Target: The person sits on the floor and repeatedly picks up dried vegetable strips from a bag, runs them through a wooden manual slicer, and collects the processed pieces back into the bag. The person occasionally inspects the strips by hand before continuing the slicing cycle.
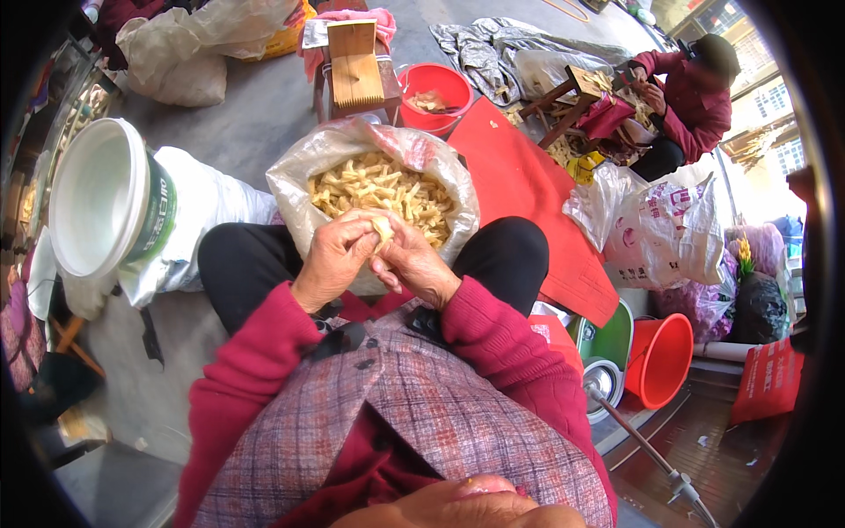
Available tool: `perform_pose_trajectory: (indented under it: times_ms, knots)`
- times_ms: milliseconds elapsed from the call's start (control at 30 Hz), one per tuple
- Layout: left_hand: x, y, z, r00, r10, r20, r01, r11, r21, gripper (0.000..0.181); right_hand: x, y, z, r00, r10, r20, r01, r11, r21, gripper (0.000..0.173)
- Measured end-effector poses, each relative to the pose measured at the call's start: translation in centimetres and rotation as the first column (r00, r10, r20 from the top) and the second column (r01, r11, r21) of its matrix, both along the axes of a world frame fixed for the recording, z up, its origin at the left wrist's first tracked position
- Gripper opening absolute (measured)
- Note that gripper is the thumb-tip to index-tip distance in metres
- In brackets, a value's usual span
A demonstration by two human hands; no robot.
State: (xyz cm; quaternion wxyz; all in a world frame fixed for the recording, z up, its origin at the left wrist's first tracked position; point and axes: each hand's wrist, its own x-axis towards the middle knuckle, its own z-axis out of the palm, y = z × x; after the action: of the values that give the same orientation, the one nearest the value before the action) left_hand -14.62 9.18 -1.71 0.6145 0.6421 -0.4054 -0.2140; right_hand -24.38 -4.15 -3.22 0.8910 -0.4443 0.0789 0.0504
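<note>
Between my two hands is a small pale yellow folded strip (pixel 382 232), its material not certain. My left hand (pixel 335 256) pinches it from one side with thumb and forefinger. From the other side, the fingers of my right hand (pixel 417 261) close around its lower end. Just beyond my hands, a woven plastic sack (pixel 290 173) stands between my knees with its mouth rolled open. Many similar knotted yellow pieces (pixel 379 181) fill it almost to the rim. My hands hide the sack's near edge.
A wooden stool (pixel 360 79) with a toothed board and a red bucket (pixel 455 82) stand ahead. To the left is a white plastic tub (pixel 99 198). Red cloth (pixel 521 211) and a printed sack (pixel 663 237) lie right. Another person (pixel 693 99) sits working at far right.
</note>
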Motion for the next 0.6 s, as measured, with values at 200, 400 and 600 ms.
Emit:
perform_pose_trajectory:
  times_ms: [200, 400, 600]
  knots:
    - [-0.8, -0.6, -2.2, 0.712, -0.101, -0.695, -0.145, 0.947, -0.286, 0.015, 0.4, 1.4, -1.1, 0.954, -0.299, -0.002, 0.294, 0.939, -0.179, 0.015]
    - [-0.4, -0.7, -2.4, 0.526, -0.072, -0.848, -0.246, 0.941, -0.233, 0.018, 0.3, 2.8, -0.4, 0.809, -0.351, 0.472, 0.581, 0.605, -0.545, 0.014]
    - [-0.6, -0.9, -2.6, 0.561, -0.005, -0.828, -0.338, 0.912, -0.234, 0.013, 0.2, 2.4, -0.2, 0.756, -0.002, 0.654, 0.612, 0.356, -0.706, 0.031]
